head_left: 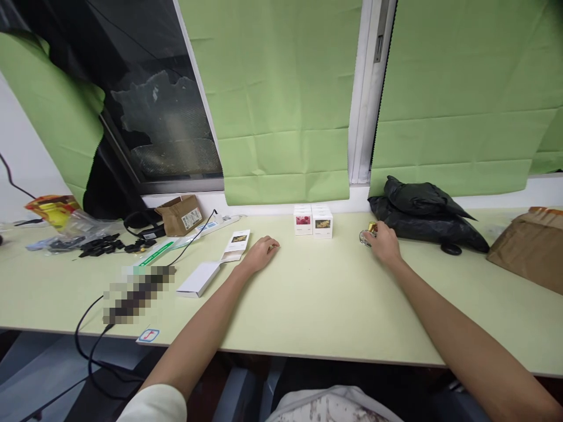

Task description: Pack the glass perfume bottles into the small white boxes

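My left hand [261,254] rests on the table with its fingers curled in, and no object shows in it. Beside it, to the left, lies an opened white carton [237,243] with a yellow picture, touching or joined to a flat white box piece [200,279]. My right hand [385,245] is closed around a small shiny gold-and-clear object [366,235] with a round rim, low over the tabletop; its exact kind is hard to make out. Between the hands, farther back, small white boxes stand in two rows, one with a pink picture [303,221], the other with a yellow one [322,224].
A black plastic bag [422,214] and a brown paper package [530,249] lie at the right. On the left are an open cardboard box [179,215], black small parts [103,245], cables and a blurred dark item [139,295]. Green blinds [285,105] hang behind the table [316,310].
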